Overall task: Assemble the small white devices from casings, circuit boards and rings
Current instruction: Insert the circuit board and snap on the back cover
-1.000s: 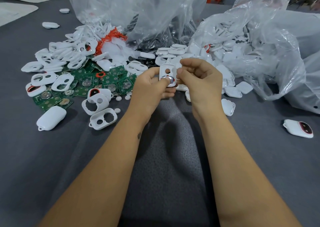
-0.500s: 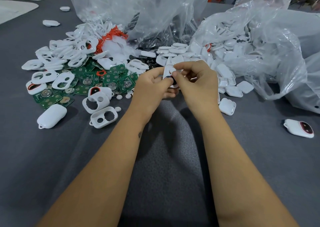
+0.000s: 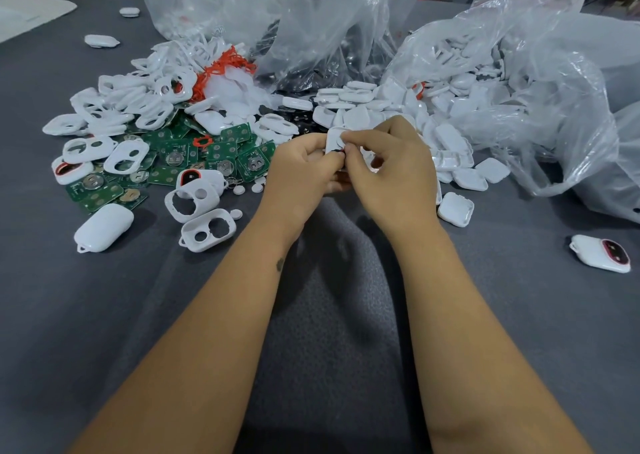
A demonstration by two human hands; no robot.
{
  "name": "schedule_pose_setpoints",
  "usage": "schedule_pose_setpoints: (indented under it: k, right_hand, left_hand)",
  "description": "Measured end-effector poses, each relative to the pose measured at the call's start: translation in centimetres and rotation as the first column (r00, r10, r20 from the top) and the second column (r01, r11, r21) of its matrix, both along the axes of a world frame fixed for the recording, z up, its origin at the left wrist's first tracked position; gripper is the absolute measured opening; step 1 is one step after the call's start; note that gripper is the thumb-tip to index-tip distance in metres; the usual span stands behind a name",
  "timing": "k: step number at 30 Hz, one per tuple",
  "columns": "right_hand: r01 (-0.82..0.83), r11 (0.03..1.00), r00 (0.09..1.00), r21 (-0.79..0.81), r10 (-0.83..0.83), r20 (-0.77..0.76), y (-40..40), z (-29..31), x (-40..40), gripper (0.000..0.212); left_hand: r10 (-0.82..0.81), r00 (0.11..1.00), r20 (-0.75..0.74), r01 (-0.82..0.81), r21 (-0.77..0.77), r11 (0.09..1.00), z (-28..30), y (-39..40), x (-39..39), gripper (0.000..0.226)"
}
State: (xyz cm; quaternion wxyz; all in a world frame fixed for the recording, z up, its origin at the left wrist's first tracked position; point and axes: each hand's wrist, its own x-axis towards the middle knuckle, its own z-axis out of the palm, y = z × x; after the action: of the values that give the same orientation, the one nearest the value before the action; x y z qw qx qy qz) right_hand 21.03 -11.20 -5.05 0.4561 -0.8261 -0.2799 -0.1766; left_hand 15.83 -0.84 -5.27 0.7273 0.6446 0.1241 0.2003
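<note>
- The left hand [image 3: 304, 169] and right hand [image 3: 388, 166] both curl tight around one white casing [image 3: 334, 140].
- The casing peeks out at 12 o'clock, between their fingertips.

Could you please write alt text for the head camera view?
Both hands, left hand and right hand, hold a small white casing above a grey table, with green circuit boards and loose white casings heaped at left.
</note>
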Motion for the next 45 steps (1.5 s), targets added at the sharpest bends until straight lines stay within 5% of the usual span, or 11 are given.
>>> schedule_pose_setpoints:
  k: [5, 12, 17, 22, 25, 29, 38, 45]
  right_hand:
    - [0.015, 0.994, 0.991, 0.106, -0.001, -0.132, 0.4, 0.1, 0.2, 0.01]
    - [0.041, 0.927, 0.923, 0.373, 0.108, -0.37, 0.5, 0.8, -0.1, 0.027]
    - [0.069, 0.827, 0.708, 0.558, 0.354, -0.611, 0.4, 1.3, -0.1, 0.014]
    - [0.033, 0.788, 0.579, 0.614, 0.486, -0.655, -0.2, 1.5, 0.4, 0.008]
    - [0.029, 0.825, 0.612, 0.564, 0.431, -0.663, -0.1, 1.1, 0.5, 0.005]
    - [0.016, 0.922, 0.777, 0.388, 0.233, -0.585, 0.2, 0.5, 0.6, 0.007]
    - [0.016, 0.967, 0.869, 0.255, 0.113, -0.482, 0.6, 0.3, 0.5, 0.007]
    - [0.01, 0.977, 0.985, 0.214, 0.027, -0.169, 0.4, 0.2, 0.5, 0.032]
  left_hand:
    - [-0.016, 1.0, -0.008, 0.016, 0.017, 1.0, 0.2, -0.1, -0.1, 0.022]
    - [-0.025, 1.0, -0.015, 0.025, 0.018, 1.0, 0.2, -0.1, -0.1, 0.02]
    - [-0.052, 0.999, 0.004, 0.052, 0.016, 0.999, 0.3, -0.3, -0.3, 0.019]
    - [-0.045, 0.999, 0.021, 0.045, -0.002, 0.999, 0.4, -0.4, -0.3, 0.021]
    - [-0.025, 1.0, 0.009, 0.025, -0.006, 1.0, 0.3, -0.4, -0.2, 0.025]
    - [0.038, 0.999, -0.03, -0.036, 0.066, 0.997, -0.3, -0.5, 0.1, 0.019]
    - [0.168, 0.986, 0.005, -0.163, 0.288, 0.944, -0.7, -0.3, 0.2, 0.016]
    - [0.112, 0.993, 0.02, -0.114, 0.222, 0.968, -0.3, -0.4, -0.1, 0.03]
